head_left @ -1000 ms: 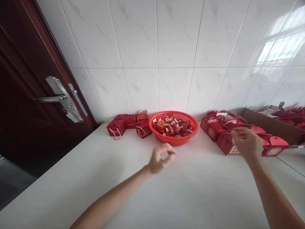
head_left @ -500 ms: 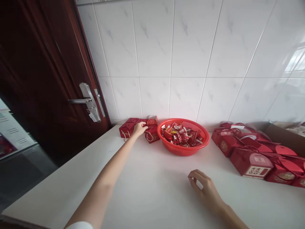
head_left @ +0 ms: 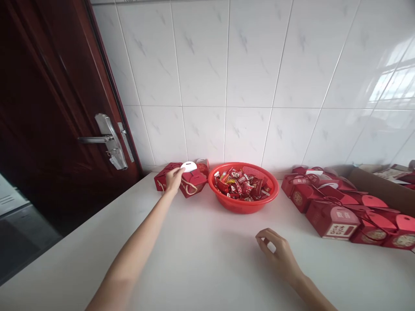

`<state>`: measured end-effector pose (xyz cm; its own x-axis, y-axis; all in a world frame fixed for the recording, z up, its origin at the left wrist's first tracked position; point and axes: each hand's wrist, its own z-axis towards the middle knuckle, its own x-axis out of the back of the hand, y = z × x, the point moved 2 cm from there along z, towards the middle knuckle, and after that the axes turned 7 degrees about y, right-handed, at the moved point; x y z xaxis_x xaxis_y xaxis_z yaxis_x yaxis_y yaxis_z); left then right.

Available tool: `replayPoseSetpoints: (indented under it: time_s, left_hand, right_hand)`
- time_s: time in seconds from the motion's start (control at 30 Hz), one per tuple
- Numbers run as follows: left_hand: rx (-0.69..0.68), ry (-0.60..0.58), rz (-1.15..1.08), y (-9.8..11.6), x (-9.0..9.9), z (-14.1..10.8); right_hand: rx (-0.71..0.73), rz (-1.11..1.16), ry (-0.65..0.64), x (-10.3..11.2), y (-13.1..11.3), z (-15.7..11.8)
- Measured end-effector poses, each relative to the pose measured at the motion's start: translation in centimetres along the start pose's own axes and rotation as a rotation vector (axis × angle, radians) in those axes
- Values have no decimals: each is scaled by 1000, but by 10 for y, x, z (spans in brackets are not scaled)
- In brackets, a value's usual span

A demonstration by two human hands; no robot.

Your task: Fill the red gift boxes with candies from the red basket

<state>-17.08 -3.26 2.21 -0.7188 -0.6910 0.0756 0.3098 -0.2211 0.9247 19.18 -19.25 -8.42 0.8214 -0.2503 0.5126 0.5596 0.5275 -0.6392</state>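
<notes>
My left hand [head_left: 174, 179] is at the back left of the table, its fingertips pinching the edge of a raised flap on a small red gift box [head_left: 194, 178]. The flap's white inner side shows, and a twisted cord handle hangs over the box's front. Left of it, partly behind my hand, is a second red box [head_left: 162, 174]. Behind them an open box [head_left: 202, 166] shows something red inside. My right hand [head_left: 277, 252] hovers over or rests on the front of the table, thumb and forefinger curled together with nothing between them.
A red plastic basket [head_left: 244, 207] of wrapped sweets [head_left: 243, 183] stands right of the boxes. Several closed red gift boxes [head_left: 333, 216] fill the right side, near a brown carton [head_left: 372, 183]. Behind the table is a tiled wall [head_left: 201, 77]; a dark door [head_left: 65, 108] stands left.
The flap of the small box now stands up with its white side showing, and my left hand has come to its left edge. My right hand keeps its pose. The view has shifted slightly right.
</notes>
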Motion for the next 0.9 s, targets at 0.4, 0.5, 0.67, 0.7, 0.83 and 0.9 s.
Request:
replayPoseSetpoints:
  time_s: [0.4, 0.5, 0.67, 0.7, 0.83, 0.9]
  left_hand:
    - [-309, -732, -193, 73, 10, -139]
    - [-245, -706, -249, 57, -2, -168]
    - [-315, -595, -241, 41, -9, -170]
    - [-348, -586, -229, 39, -9, -169]
    - [-410, -536, -191, 32, -10, -169]
    - [-396, -516, -179, 26, -11, -170]
  right_hand:
    - [304, -70, 69, 4, -48, 13]
    - [374, 23, 116, 10, -68, 19]
    - [318, -28, 13, 14, -68, 33]
    - [316, -49, -12, 13, -65, 36]
    - [346, -82, -36, 2, -59, 38]
    - [343, -69, -32, -3, -58, 35]
